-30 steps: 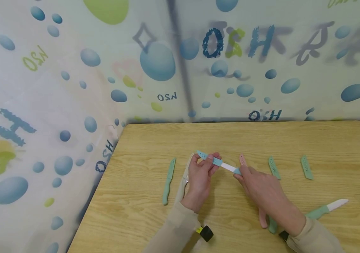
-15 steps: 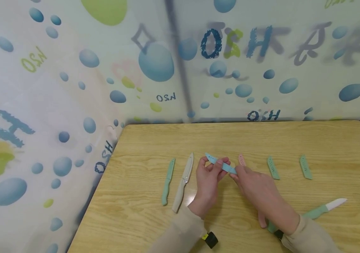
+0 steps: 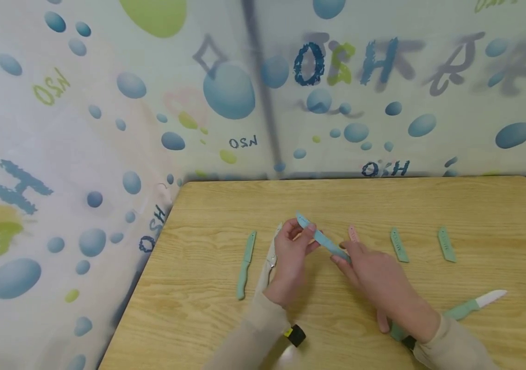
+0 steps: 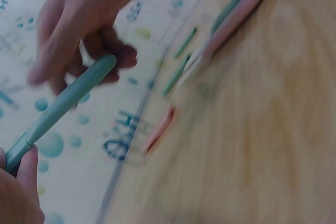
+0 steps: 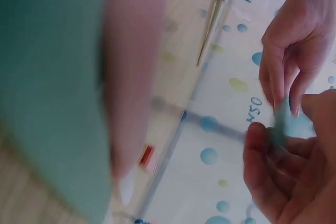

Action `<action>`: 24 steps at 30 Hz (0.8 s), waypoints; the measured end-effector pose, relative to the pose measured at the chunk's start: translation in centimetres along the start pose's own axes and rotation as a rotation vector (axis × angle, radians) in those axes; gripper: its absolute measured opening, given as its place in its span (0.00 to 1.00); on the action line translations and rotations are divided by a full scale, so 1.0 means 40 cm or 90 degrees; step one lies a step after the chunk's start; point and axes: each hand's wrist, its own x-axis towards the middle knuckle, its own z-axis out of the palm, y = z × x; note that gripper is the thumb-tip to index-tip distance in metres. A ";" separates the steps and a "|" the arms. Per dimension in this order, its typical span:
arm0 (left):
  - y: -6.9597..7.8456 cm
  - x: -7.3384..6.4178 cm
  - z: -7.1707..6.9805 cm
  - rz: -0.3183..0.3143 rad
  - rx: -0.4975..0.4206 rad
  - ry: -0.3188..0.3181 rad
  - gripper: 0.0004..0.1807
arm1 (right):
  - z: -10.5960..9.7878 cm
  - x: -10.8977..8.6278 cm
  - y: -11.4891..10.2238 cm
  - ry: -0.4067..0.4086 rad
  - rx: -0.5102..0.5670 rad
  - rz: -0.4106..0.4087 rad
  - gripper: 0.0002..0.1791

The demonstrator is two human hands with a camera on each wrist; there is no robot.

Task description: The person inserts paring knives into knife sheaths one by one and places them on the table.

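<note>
Left hand [image 3: 290, 257] pinching its cover [image 3: 303, 221], I hold a blue knife [image 3: 331, 246] above the table [image 3: 207, 205]; my right hand [image 3: 376, 270] has its fingers bent about the handle end (whether they grip or merely touch it, I cannot tell). Behind stands a printed wall [image 3: 152, 149]. On my left lies a cream knife [image 3: 263, 277], partly hidden by my arm, its cover uncertain, then a green knife [image 3: 244, 272] wearing its cover. So I judge blue and green done. Left to cover, seemingly: a pink knife [image 3: 382, 321], a bare-bladed green one [image 3: 464, 310] and a second green handle [image 3: 397, 332]. Smallest, three loose covers, one pink [image 3: 353, 234] and two green [image 3: 399, 245], carry marks too blurred to read; the wall's lettering resembles H2O, reversed.
</note>
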 end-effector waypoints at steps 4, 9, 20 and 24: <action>0.044 0.039 -0.047 0.036 0.083 -0.009 0.14 | -0.022 -0.008 0.015 -0.029 -0.009 0.036 0.31; 0.089 0.074 -0.095 0.043 0.230 -0.080 0.25 | -0.029 -0.020 0.037 0.006 -0.034 0.018 0.25; 0.099 0.110 -0.142 -0.092 0.534 -0.274 0.26 | -0.024 -0.037 0.074 0.070 -0.046 -0.031 0.19; 0.087 0.120 -0.139 -0.096 0.620 -0.311 0.26 | -0.025 -0.042 0.087 0.063 -0.054 -0.027 0.20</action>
